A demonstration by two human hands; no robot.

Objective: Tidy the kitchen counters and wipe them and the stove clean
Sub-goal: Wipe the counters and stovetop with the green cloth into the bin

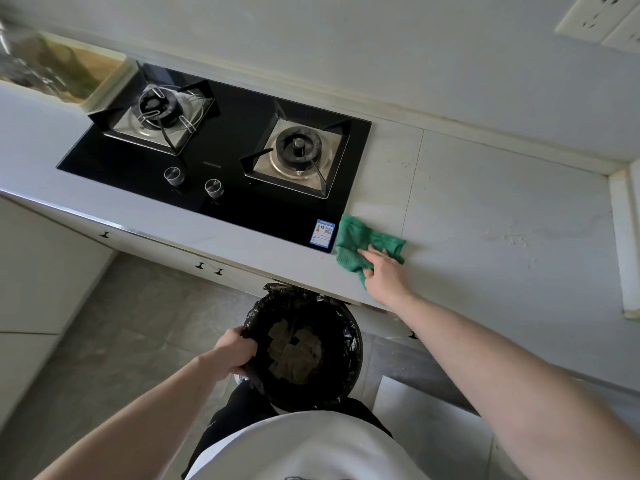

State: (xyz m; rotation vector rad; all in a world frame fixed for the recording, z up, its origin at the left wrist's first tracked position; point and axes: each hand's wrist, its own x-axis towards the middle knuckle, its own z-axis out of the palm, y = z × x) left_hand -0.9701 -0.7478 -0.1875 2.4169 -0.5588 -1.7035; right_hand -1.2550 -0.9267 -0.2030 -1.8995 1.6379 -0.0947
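Right hand (382, 271) presses green cloth (363, 245) flat on counter (485, 220), fingers laid over cloth, just right of stove (225, 150) front corner. Left hand (235, 355) grips rim of black-lined bin (301, 348), fingers curled round edge, held below counter edge. Paper scraps inside bin.

A pale wall (346, 39) ran behind the worktop, plain and evenly lit, with a white socket plate (599, 15) up in the far right corner. Below the front edge sat white cabinet fronts (41, 271) with small dark knobs (104, 234). The floor (121, 323) was grey tile, marked by faint seams. At the right end, a white upright trim (627, 244) closed things off. Soft daylight, no hard shadows.
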